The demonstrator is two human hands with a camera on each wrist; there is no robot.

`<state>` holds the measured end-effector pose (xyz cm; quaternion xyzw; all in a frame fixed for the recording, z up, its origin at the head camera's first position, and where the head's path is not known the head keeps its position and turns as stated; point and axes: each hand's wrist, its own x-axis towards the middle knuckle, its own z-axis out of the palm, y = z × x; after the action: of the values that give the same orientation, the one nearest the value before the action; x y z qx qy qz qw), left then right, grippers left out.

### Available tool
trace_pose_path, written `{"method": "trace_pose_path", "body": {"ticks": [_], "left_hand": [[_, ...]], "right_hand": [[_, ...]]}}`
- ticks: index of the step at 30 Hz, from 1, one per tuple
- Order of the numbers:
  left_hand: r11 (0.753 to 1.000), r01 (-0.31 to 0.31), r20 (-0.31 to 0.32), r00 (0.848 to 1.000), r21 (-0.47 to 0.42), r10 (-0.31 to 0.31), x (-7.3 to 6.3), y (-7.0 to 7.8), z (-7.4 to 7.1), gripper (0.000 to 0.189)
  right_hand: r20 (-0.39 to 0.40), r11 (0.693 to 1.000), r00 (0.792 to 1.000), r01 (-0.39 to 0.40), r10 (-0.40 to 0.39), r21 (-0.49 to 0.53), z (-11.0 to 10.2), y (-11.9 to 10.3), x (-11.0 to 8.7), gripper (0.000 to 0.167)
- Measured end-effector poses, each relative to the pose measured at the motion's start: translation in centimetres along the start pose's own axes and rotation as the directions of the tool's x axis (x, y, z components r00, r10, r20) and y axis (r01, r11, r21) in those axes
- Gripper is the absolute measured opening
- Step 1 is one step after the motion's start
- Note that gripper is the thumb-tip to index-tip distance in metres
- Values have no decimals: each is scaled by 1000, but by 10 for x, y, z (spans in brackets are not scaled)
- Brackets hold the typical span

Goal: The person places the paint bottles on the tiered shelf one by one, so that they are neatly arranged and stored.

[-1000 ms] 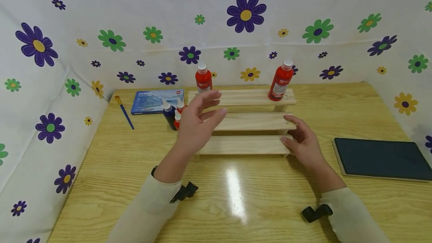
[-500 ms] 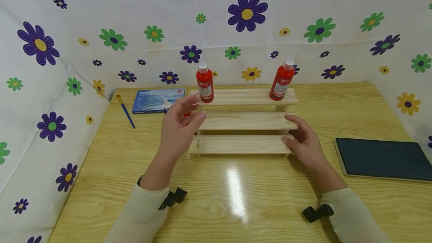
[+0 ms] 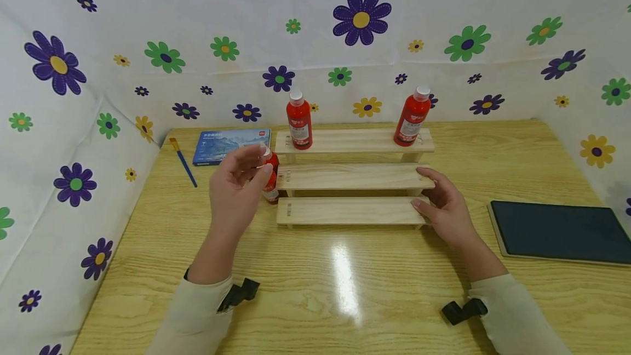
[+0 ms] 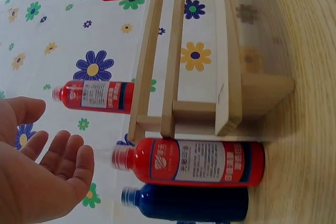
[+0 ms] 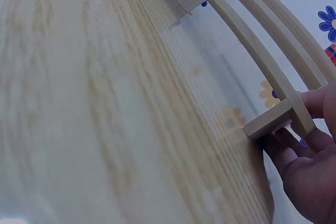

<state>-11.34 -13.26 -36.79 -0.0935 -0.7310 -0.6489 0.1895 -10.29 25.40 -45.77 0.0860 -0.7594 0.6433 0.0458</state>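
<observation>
A three-tier wooden rack (image 3: pixel 355 211) stands mid-table. My right hand (image 3: pixel 448 207) grips its right end, with fingers curled round the lower shelves and the end support; the right wrist view shows this hand (image 5: pixel 315 171) at the rack's corner. To the left of the rack hovers my left hand (image 3: pixel 230 193), fingers loosely bent and holding nothing. Red bottles (image 3: pixel 270 188) stand just beyond it, partly hidden by it. In the left wrist view, a red bottle (image 4: pixel 199 163) and a dark blue bottle (image 4: pixel 194 203) stand close together beside the rack's end.
On the top shelf stand a red bottle (image 3: pixel 299 131) at the left and another red bottle (image 3: pixel 412 122) at the right. A blue box (image 3: pixel 222 144) and a paintbrush (image 3: pixel 183 163) lie at the back left. At the right lies a dark tablet-like slab (image 3: pixel 562 232).
My left hand has moved left and down, away from in front of the rack, uncovering its left end and the red bottles beside it. The right hand keeps its grip.
</observation>
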Motion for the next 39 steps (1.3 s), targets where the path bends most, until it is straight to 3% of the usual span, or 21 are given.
{"method": "trace_pose_path", "body": {"ticks": [9, 19, 33, 39], "left_hand": [[995, 81, -47, 996, 51, -78, -2, -8, -13, 32], [960, 207, -56, 978, 190, -200, -1, -30, -14, 32], [923, 196, -2, 978, 332, -207, -1, -42, -10, 35], [901, 254, -7, 963, 352, -269, -1, -41, -9, 34]], "right_hand": [[0, 1000, 1000, 2, -2, 0, 0, 0, 0, 64], [6, 1000, 1000, 14, -15, 14, 1, 1, 0, 64], [10, 999, 999, 31, -32, 36, 2, -1, 1, 64], [6, 999, 1000, 27, -27, 20, 2, -1, 0, 64]]}}
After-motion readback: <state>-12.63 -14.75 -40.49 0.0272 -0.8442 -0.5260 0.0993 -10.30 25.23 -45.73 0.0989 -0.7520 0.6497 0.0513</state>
